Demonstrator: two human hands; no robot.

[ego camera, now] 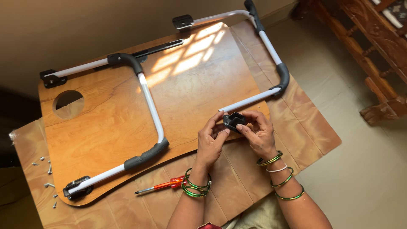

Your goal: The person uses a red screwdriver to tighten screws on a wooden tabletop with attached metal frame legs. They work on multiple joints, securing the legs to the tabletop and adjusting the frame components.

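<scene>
Both forearms enter from the bottom edge; green and gold bangles (pixel 196 188) sit on each wrist, with one white bangle on the right.

Left hand (pixel 210 142): fingers curled, thumb and forefinger pinching the near-left side of a small black bracket (pixel 233 120). Right hand (pixel 258 133): fingers bent around the same bracket from the right, forefinger tip laid across its front. Bracket is held up between both hands, over the near edge of the wooden board (pixel 114 127), and just below the free end of the right white tube leg (pixel 250 100). Cannot tell if bracket and tube end touch.

Just left of my left wrist: a screwdriver (pixel 159 185) with an orange-red handle, lying flat on the brown cardboard sheet (pixel 237 182), shaft pointing left.

The cardboard lies on the floor (pixel 373 178) and carries the board. Board lies flat, wood-grain face up, with a round hole (pixel 68 103) near its far-left corner.

Left white tube leg (pixel 150 106): U-shaped, lying on the board, grey foam sleeves at both bends, both ends seated in black brackets at the board's left edge, near (pixel 77 188) and far (pixel 51 78).

Right leg: same shape, far end in a black bracket (pixel 183 21) at the far edge, near end bare.

Loose screws (pixel 47 174) scattered on the cardboard at the far left.

A patch of sunlight falls on the far part of the board. Carved wooden furniture (pixel 373 51) stands at far right.
</scene>
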